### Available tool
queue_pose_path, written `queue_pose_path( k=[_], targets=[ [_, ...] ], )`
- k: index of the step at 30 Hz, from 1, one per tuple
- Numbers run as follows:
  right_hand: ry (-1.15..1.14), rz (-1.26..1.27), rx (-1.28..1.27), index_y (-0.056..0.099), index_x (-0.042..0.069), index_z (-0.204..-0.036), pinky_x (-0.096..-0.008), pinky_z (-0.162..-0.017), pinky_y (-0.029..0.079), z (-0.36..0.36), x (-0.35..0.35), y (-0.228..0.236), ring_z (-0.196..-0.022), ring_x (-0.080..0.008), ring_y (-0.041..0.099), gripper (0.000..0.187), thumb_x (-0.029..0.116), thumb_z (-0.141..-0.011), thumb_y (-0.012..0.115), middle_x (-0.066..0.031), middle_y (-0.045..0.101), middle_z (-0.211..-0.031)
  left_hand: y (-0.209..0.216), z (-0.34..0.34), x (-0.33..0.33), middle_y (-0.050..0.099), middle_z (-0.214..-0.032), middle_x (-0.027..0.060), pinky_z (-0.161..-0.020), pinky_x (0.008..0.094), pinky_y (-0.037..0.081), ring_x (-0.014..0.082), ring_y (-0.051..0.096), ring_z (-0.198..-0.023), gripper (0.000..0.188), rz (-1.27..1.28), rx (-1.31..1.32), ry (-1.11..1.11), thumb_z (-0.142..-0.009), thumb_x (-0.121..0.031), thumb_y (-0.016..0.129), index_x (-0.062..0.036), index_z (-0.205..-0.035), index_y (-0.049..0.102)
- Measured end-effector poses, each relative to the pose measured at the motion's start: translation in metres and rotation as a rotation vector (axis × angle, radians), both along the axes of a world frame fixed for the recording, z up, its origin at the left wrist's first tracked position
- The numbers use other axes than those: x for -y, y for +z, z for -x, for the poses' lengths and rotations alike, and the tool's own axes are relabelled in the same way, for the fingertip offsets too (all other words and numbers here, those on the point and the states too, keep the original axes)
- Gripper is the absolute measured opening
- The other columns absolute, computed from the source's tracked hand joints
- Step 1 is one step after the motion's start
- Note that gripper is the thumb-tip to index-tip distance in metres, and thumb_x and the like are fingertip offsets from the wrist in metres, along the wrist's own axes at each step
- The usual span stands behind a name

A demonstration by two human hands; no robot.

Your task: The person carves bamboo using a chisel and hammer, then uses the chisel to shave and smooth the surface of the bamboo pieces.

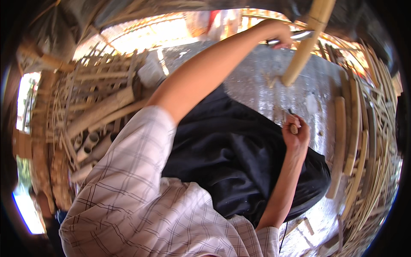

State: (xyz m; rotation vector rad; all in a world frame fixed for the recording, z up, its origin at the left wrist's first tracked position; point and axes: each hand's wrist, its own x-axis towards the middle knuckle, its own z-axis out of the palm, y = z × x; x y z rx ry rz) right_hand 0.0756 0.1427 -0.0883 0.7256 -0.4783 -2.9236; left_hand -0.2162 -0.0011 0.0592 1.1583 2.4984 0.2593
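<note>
My left hand [277, 33], at the end of an outstretched arm, is closed round a shiny metal tool [303, 35] whose kind I cannot make out. The tool reaches to an upright bamboo pole [305, 53] and seems to touch it. The pole's lower end meets the grey sheet-covered floor [261, 77]. Lower and to the right, my right hand [298, 133] grips a wooden-handled tool [293, 128]. The round end of its handle faces up, and a small dark tip shows beyond the fingers. Most of this tool is hidden in the hand.
Black cloth [227, 150] covers my legs. Bamboo lengths [339, 145] and thin strips lie along the right side. At left, thick bamboo tubes [102, 109] are piled beside a slatted rack [105, 77]. A whitish bundle [150, 72] stands at the back left.
</note>
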Motion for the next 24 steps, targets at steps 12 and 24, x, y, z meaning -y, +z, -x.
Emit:
queue_pose_path(
  k=[12,24],
  targets=[
    [0.011,-0.926,-0.145,0.043,0.014,-0.086,-0.022,-0.039,0.018,-0.015,0.033,0.082,-0.046,-0.0027,0.024,0.025,0.021,-0.108,0.054,0.0073,0.027,-0.061,-0.05,-0.142,0.103,0.05,-0.064,0.0026,-0.038,0.0309,0.041,0.0107,0.048,-0.043,0.032,-0.721,0.593,0.609,-0.099,-0.014,0.061,0.0028,-0.121,0.044],
    [-0.017,-1.939,-0.06,0.051,0.008,-0.092,-0.0243,-0.038,0.025,-0.046,0.061,0.138,-0.045,-0.0032,0.036,0.024,0.023,-0.109,0.058,0.005,0.041,-0.062,-0.044,-0.195,0.099,0.052,-0.071,0.0062,-0.042,0.0337,0.046,0.015,0.053,-0.046,0.041,-0.665,0.54,0.607,-0.098,-0.014,0.063,0.0015,-0.129,0.041]
  ],
)
